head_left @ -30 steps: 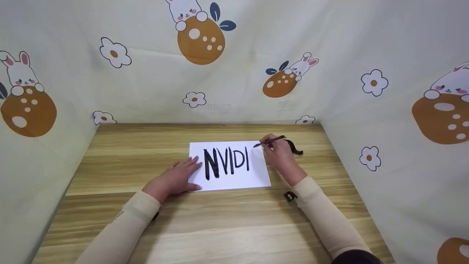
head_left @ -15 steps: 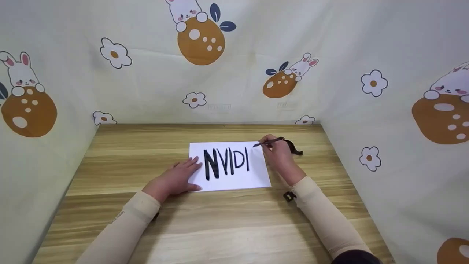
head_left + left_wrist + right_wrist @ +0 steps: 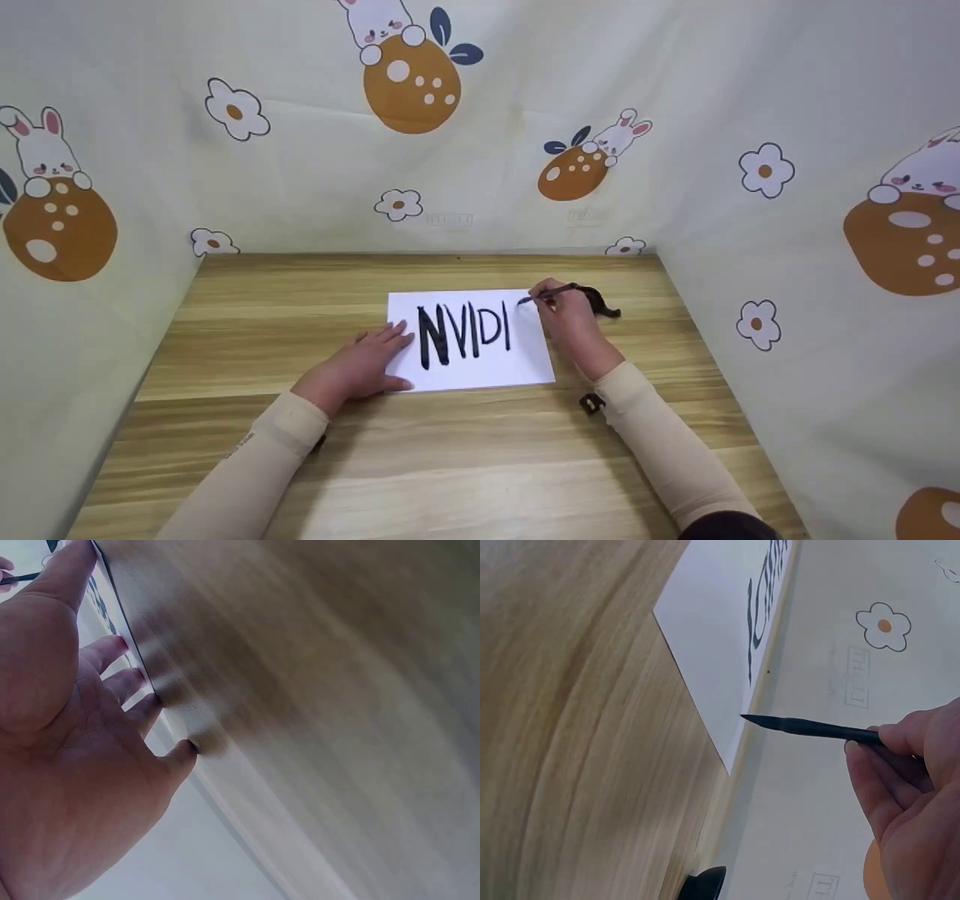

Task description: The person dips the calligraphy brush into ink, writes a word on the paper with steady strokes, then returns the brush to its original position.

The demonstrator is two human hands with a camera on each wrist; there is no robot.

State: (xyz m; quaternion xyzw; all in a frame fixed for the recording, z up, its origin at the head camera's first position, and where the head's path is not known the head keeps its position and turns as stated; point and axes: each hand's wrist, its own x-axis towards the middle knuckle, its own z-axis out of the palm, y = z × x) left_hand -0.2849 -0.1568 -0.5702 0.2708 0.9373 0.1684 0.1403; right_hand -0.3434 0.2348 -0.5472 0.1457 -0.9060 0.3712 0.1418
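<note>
A white sheet of paper (image 3: 517, 367) lies on the table with large black brushed letters reading "NVIDI" (image 3: 465, 331). My left hand (image 3: 364, 361) rests flat on its left edge, fingers spread and straight, the thumb near the lower corner. At the upper right of the sheet, my right hand (image 3: 570, 315) pinches a dark writing brush (image 3: 810, 727) between thumb and fingers. The brush's pointed black tip is close over the paper, right of the last stroke. In the left wrist view, fingertips (image 3: 187, 750) press down along the paper's edge.
Partly hidden behind my right hand is a black, curved-rimmed object (image 3: 606, 304) on the wood-grain table (image 3: 480, 465). Patterned cloth walls (image 3: 480, 165) with rabbits and flowers enclose the table at the back and both sides. A small black clip (image 3: 592, 404) is by the right sleeve.
My right hand has shifted slightly left with the brush, and the tip sits a little lower over the paper. The left hand, paper and letters look the same.
</note>
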